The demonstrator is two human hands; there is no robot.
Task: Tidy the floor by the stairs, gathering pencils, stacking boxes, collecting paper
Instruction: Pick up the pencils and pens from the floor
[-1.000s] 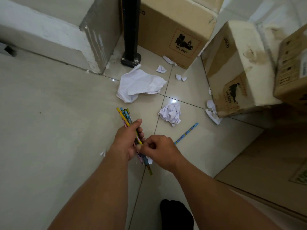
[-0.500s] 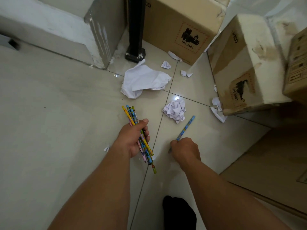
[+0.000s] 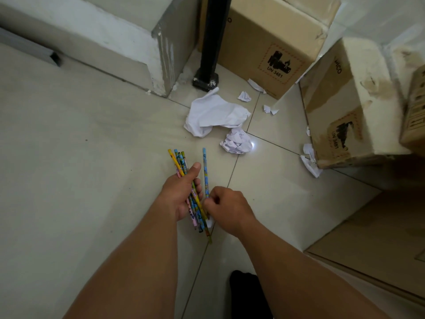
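Note:
My left hand (image 3: 181, 196) is shut around a bundle of several colourful pencils (image 3: 180, 162) that stick out above and below the fist. Just to its right, my right hand (image 3: 226, 207) pinches the lower end of a single blue pencil (image 3: 204, 166), which points away from me beside the bundle. On the tiles beyond lie a large crumpled white sheet (image 3: 213, 113) and a tight paper ball (image 3: 236, 141). Small paper scraps (image 3: 244, 96) lie farther back, and more scraps (image 3: 310, 162) sit by the tilted cardboard box (image 3: 345, 107). A second cardboard box (image 3: 271, 40) stands behind.
A black post (image 3: 211, 40) rises from the floor at the concrete stair step (image 3: 128, 42). Another box edge (image 3: 414, 111) shows at the far right. A flat cardboard sheet (image 3: 379, 238) lies at the lower right. My dark-socked foot (image 3: 246, 293) is at the bottom.
My right hand reached out to the blue pencil on the tiles, picked it up and carried it left, next to the bundle in my left hand.

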